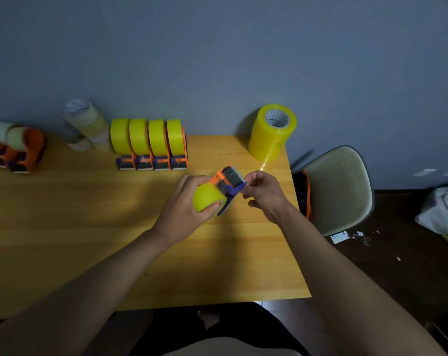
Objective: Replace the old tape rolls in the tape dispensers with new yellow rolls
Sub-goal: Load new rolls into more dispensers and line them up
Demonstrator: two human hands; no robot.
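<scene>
My left hand (184, 209) grips an orange and blue tape dispenser (228, 182) by its yellow roll (208, 199), a little above the wooden table (89, 227). My right hand (264, 194) pinches at the dispenser's blue front edge, where the tape end would be. Several dispensers with yellow rolls (149, 143) stand in a row at the back. A stack of new yellow rolls (271, 132) stands at the back right corner. At the far left sit orange dispensers with pale old rolls (15, 147).
A stack of pale used rolls (86, 124) stands by the wall behind the row. A beige chair (338, 191) is right of the table, with an orange-trimmed bag against it. Cloth and small scraps lie on the dark floor at right.
</scene>
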